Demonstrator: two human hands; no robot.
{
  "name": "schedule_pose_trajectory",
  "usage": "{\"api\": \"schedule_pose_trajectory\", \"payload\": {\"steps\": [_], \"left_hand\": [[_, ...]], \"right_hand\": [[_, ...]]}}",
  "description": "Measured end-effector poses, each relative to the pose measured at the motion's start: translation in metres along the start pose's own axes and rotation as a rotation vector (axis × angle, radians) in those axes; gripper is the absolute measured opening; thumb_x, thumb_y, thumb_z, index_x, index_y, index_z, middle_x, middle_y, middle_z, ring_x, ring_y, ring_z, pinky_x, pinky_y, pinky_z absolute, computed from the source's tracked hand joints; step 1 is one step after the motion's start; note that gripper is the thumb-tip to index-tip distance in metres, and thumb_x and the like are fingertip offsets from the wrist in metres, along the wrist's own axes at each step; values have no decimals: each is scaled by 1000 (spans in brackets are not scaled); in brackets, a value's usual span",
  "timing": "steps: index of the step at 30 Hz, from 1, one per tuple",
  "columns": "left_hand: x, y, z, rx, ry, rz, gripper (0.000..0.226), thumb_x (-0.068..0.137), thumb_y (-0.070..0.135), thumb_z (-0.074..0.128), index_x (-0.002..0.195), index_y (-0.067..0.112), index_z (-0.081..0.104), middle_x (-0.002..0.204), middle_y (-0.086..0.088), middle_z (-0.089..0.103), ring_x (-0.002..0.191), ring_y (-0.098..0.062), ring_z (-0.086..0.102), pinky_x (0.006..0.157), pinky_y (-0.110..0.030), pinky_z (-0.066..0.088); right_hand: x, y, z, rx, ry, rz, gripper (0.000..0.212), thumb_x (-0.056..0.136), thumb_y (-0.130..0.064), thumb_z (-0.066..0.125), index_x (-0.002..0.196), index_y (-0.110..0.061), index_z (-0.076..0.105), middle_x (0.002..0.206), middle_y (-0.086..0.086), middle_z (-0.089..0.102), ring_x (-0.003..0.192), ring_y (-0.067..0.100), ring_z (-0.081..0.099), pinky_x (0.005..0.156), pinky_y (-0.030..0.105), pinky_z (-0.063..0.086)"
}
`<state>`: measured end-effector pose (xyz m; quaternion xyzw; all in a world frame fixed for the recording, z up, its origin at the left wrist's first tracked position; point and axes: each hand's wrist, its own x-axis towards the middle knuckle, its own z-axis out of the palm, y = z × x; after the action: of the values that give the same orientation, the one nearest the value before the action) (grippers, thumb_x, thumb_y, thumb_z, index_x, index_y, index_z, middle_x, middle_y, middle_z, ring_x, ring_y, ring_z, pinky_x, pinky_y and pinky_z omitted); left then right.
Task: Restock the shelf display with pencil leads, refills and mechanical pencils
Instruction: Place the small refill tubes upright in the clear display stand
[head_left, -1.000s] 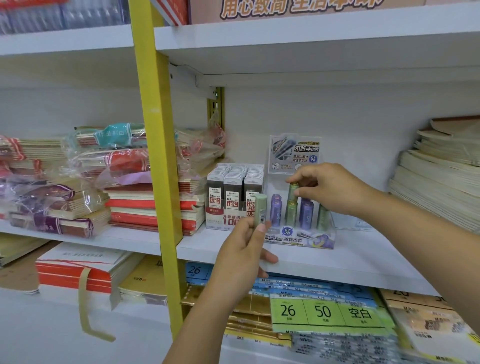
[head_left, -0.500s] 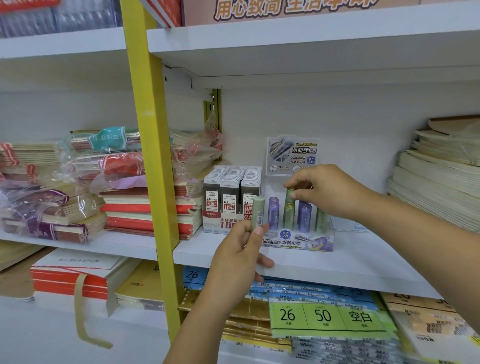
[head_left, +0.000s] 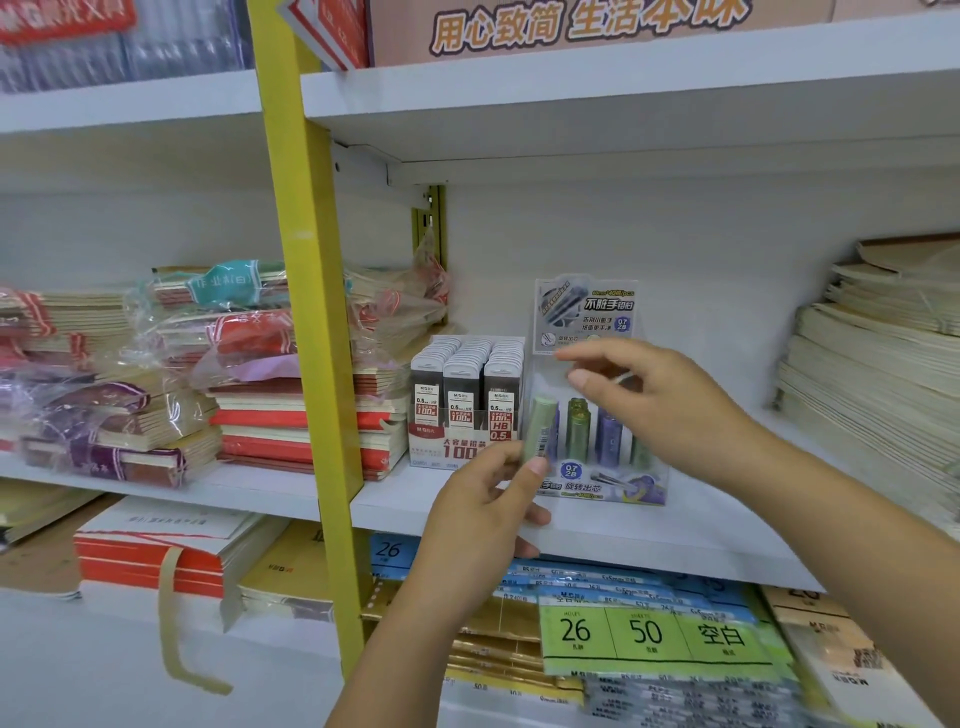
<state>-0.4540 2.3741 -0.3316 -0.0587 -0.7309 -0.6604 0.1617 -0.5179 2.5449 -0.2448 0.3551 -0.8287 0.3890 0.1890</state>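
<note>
My left hand (head_left: 483, 509) pinches a pale green lead tube (head_left: 540, 428) upright by its lower end, just in front of the left side of a clear plastic display stand (head_left: 608, 488). Green (head_left: 579, 428) and purple (head_left: 608, 436) tubes stand in that display, under its printed backing card (head_left: 587, 312). Hovering just above the tubes, my right hand (head_left: 675, 410) has loosely spread fingers and holds nothing; it is motion-blurred. Left of the display sits a box of black 0.5 HB lead cases (head_left: 467, 402).
The white shelf (head_left: 447, 506) holds wrapped notebook stacks (head_left: 291, 415) at the left and pale paper stacks (head_left: 872, 384) at the right. A yellow upright post (head_left: 306, 312) divides the bays. Loose-leaf packs (head_left: 654, 634) lie on the shelf below.
My right hand has let go of the dark green tube in the display and lifted a little above it. My left hand has kept the pale green tube by the display's left side.
</note>
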Motion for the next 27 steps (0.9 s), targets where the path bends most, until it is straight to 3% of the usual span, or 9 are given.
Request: {"api": "schedule_pose_trajectory", "payload": {"steps": [2,4,9,12,15,19,22,25,27], "left_hand": [[-1,3,2,54,-23,43,10,97,33,60,99,39,68,92,11,71,66,-4,63,55,-24,55],[-3,6,4,59,-34,54,11,94,30,65,100,39,70,87,7,70,65,-2,61,55,-23,54],[-8,12,2,-360,-33,-33,31,81,17,74,111,13,68,98,-9,76,91,-20,74,67,-26,59],[-7,11,3,-476,-4,-32,35,74,16,73,107,7,69,99,-14,76,95,-24,74,71,-25,59],[-5,9,7,-452,30,-13,27,75,17,73,102,12,75,99,-13,76,95,-24,74,73,-26,60],[-5,11,12,-421,31,46,23,73,22,77,95,20,79,100,-9,77,95,-21,74,75,-27,60],[-3,11,17,-368,45,59,17,80,12,75,91,23,80,96,-7,77,88,-17,74,71,-22,59],[-2,11,22,-293,11,65,20,85,9,73,97,24,79,96,-3,78,88,-13,74,70,-20,57],[0,9,23,-187,5,99,23,88,12,72,105,27,76,100,5,77,94,-9,72,75,-19,56]], "right_hand": [[-17,-6,9,172,-80,13,28,86,-39,63,112,-48,63,93,-18,66,84,3,62,73,17,54],[-29,-3,15,304,-64,53,27,86,-22,69,108,-38,69,89,-5,68,84,21,65,74,32,57],[-51,11,9,591,58,224,19,85,-1,67,93,-19,70,94,3,74,84,25,72,77,29,59],[-61,15,7,525,-5,264,24,84,1,67,88,-22,70,96,5,73,86,22,72,86,32,56],[-65,11,7,418,-60,254,30,84,-3,69,87,-33,70,92,2,74,86,19,70,86,32,52],[-67,8,8,366,-67,225,32,82,-6,72,87,-38,67,89,4,72,86,22,69,87,41,54],[-68,8,10,367,-80,179,24,81,-16,75,88,-37,67,87,-5,70,84,14,68,84,34,56],[-65,9,11,333,-58,155,20,82,-22,74,91,-38,65,87,-9,66,80,12,63,77,29,55],[-62,8,11,289,-95,153,27,86,-21,70,101,-41,62,92,-8,65,82,17,62,77,33,56]]}}
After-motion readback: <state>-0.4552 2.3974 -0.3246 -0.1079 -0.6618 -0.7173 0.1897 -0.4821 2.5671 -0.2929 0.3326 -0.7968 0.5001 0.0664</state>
